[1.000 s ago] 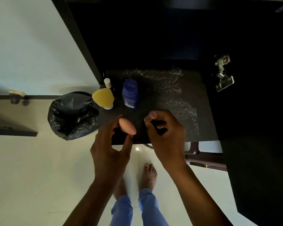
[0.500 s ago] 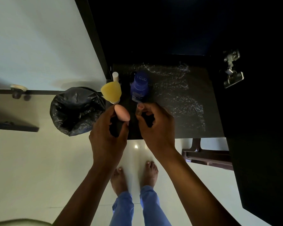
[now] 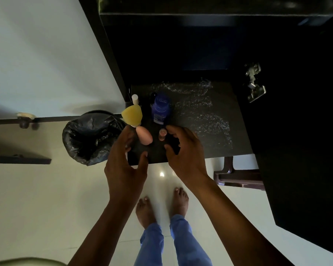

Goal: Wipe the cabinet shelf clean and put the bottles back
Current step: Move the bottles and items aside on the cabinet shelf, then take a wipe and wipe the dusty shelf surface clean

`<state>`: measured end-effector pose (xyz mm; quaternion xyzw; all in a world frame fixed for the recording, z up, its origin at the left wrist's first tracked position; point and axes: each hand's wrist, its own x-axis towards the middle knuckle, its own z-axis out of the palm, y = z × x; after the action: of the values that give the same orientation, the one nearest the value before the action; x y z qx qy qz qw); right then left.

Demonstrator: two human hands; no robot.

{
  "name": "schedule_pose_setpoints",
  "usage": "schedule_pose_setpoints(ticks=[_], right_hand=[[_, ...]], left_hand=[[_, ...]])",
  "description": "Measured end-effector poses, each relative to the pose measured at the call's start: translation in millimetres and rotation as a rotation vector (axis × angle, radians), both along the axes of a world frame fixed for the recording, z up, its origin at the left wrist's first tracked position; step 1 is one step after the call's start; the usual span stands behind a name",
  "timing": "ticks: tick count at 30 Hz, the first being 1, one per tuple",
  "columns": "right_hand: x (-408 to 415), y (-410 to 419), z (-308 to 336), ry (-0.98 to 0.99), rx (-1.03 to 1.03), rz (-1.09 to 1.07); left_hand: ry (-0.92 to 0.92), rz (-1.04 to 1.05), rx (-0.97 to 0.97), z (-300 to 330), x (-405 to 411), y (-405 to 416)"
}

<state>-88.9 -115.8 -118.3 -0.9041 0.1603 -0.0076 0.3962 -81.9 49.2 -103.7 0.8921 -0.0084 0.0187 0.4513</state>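
The dark cabinet shelf (image 3: pixel 204 120) shows pale streaks across its right half. At its left end stand a blue bottle (image 3: pixel 160 110), a bottle with a yellow cap (image 3: pixel 132 115) and a small white-capped bottle (image 3: pixel 135 98). A pink egg-shaped item (image 3: pixel 144 135) and a small dark bottle with a pinkish top (image 3: pixel 162 134) stand nearer the front edge. My left hand (image 3: pixel 125 166) is spread, its fingers beside the pink item and its thumb apart from it. My right hand (image 3: pixel 184 154) hovers loosely curved just right of the small bottle and holds nothing.
A bin lined with a black bag (image 3: pixel 90 139) stands on the floor left of the shelf. The open cabinet door (image 3: pixel 300 169) and its metal hinge (image 3: pixel 254 87) are on the right. A brown furniture frame (image 3: pixel 238 176) sits under the shelf's right part.
Both hands carried their items forward onto the shelf. The left hand let go of the pink item, the right hand let go of the small bottle, and both opened.
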Motion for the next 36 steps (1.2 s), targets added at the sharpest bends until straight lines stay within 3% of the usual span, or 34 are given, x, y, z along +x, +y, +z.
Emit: schedule_pose_setpoints(ticks=[6,9,15,21,29,36], right_hand=[[-18.2,-7.3,67.3,-0.028,0.007,-0.070],[-28.6,-9.0,116.6,-0.058,-0.010,-0.076],[-67.8,-20.9,230.3,-0.124,-0.023,-0.076],[-139.5,-36.7,303.4,-0.252,-0.015,-0.143],[-264.1,-62.2,350.0,-0.306,-0.033,-0.337],[-357.4,-100.4,345.7,-0.276,-0.021,-0.621]], left_hand=[[-0.056,0.048,0.012,63.5,-19.4,8.6],[-0.083,-0.028,-0.038,112.4,-25.7,3.7],[-0.080,-0.392,-0.083,203.1,-38.7,-9.1],[-0.050,-0.727,-0.134,276.8,-52.8,-33.4],[0.033,-1.251,0.017,322.2,-96.3,-87.7],[0.173,-1.589,0.124,319.2,-176.5,-149.3]])
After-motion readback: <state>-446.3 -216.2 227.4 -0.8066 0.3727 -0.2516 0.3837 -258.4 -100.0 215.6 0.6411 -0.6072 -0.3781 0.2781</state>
